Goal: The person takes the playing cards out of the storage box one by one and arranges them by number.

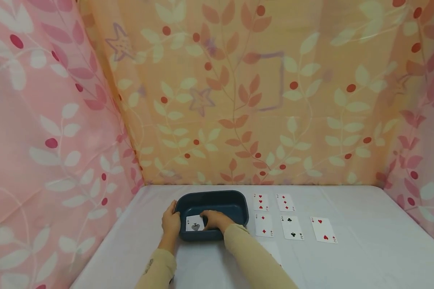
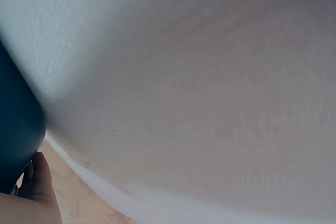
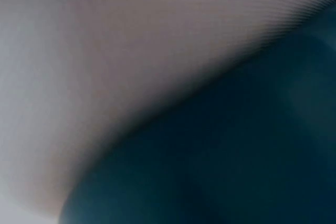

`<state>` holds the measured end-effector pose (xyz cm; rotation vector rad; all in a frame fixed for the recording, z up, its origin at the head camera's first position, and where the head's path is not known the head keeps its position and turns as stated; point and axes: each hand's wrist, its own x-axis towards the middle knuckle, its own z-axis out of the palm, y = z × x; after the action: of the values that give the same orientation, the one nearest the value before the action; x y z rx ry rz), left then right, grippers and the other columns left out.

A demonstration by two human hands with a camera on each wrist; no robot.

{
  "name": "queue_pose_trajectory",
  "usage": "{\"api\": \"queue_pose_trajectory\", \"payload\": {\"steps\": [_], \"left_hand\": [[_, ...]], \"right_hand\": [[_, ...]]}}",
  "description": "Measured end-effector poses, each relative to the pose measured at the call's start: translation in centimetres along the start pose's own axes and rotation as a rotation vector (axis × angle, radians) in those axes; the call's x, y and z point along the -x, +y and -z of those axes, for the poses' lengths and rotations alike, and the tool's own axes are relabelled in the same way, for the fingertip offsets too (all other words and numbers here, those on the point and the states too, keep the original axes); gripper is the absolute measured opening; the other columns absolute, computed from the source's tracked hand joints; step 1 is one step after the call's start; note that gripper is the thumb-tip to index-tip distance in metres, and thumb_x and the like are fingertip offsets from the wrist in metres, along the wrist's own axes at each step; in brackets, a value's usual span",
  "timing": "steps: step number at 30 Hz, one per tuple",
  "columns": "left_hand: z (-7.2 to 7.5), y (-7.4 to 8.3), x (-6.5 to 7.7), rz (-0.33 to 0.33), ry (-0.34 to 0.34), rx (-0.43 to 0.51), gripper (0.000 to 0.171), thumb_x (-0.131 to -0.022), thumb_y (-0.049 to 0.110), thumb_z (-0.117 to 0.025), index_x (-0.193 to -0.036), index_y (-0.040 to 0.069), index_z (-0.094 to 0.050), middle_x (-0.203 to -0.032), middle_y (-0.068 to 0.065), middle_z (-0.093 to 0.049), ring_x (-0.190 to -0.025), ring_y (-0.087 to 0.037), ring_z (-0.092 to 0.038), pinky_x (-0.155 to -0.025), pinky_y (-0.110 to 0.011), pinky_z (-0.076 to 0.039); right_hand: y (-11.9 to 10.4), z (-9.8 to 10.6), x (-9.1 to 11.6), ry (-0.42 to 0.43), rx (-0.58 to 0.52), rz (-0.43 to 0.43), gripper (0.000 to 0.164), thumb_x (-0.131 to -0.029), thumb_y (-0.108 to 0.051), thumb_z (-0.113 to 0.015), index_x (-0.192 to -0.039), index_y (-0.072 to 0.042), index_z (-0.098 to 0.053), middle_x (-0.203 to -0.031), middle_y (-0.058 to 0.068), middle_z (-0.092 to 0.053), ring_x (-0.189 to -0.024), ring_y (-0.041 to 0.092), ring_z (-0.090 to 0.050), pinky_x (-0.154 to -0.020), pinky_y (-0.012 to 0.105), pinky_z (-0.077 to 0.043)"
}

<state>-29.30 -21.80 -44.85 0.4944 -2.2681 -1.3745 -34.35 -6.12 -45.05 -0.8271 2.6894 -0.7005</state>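
Note:
A dark blue plastic tub (image 1: 211,236) stands on the table, its outer wall filling part of both wrist views. My left hand (image 1: 170,222) grips the tub's left side, thumb at the rim; the left wrist view shows the fingers (image 2: 43,179) along the outer wall. Inside the tub lies an ace of spades playing card (image 1: 192,224). Reaching over the near rim, my right hand (image 1: 216,220) pinches the card's right side with thumb and fingers. Whether more cards lie under it is hidden. The right wrist view shows no hand.
Face-up cards lie right of the tub: three of hearts (image 1: 261,202), three of diamonds (image 1: 285,202), two of diamonds (image 1: 264,225), two of clubs (image 1: 292,228) and two of hearts (image 1: 323,230). The right sleeve (image 1: 254,255) partly covers another card (image 1: 273,249). Patterned curtains (image 1: 238,132) enclose the white table (image 1: 376,249).

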Motion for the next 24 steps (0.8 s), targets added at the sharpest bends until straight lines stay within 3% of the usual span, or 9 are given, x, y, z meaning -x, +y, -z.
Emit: {"api": "queue_pose_trajectory", "payload": {"steps": [7,12,19,24], "left_hand": [[-0.13,-0.25,-0.33,0.029,-0.018,0.019,0.051,-0.092,-0.002,-0.043,-0.144,-0.002,-0.042,-0.146,-0.02,-0.042,-0.138,-0.041,-0.032,-0.112,-0.058,-0.02],[-0.17,-0.17,-0.22,0.035,-0.013,0.018,0.051,-0.093,-0.003,-0.043,-0.143,-0.002,-0.043,-0.145,-0.022,-0.042,-0.137,-0.042,-0.033,-0.112,-0.057,-0.02],[0.06,0.08,-0.04,0.048,-0.017,0.008,0.05,-0.094,-0.003,-0.042,-0.144,-0.002,-0.042,-0.146,-0.021,-0.042,-0.138,-0.042,-0.032,-0.112,-0.058,-0.02],[0.02,0.06,0.0,0.047,-0.026,0.03,0.051,-0.093,-0.002,-0.041,-0.144,-0.003,-0.041,-0.147,-0.021,-0.04,-0.138,-0.041,-0.031,-0.113,-0.057,-0.019]], "right_hand": [[-0.06,0.48,0.54,0.008,-0.112,-0.03,0.042,-0.075,-0.009,-0.082,-0.106,-0.005,-0.054,-0.104,0.014,-0.062,-0.091,0.027,-0.057,-0.086,0.04,-0.047],[0.32,0.33,0.68,0.058,-0.23,0.025,0.048,-0.071,-0.007,-0.084,-0.102,-0.004,-0.047,-0.09,0.01,-0.056,-0.079,0.021,-0.051,-0.077,0.034,-0.046],[0.35,0.01,0.77,0.068,-0.593,0.094,0.043,-0.073,0.012,-0.074,-0.1,-0.002,-0.043,-0.068,0.003,-0.054,-0.056,0.011,-0.05,-0.056,0.022,-0.046],[0.27,0.33,0.89,0.081,-0.765,0.096,0.035,-0.079,0.018,-0.066,-0.101,0.001,-0.045,-0.064,0.002,-0.055,-0.049,0.014,-0.055,-0.051,0.027,-0.053]]}}
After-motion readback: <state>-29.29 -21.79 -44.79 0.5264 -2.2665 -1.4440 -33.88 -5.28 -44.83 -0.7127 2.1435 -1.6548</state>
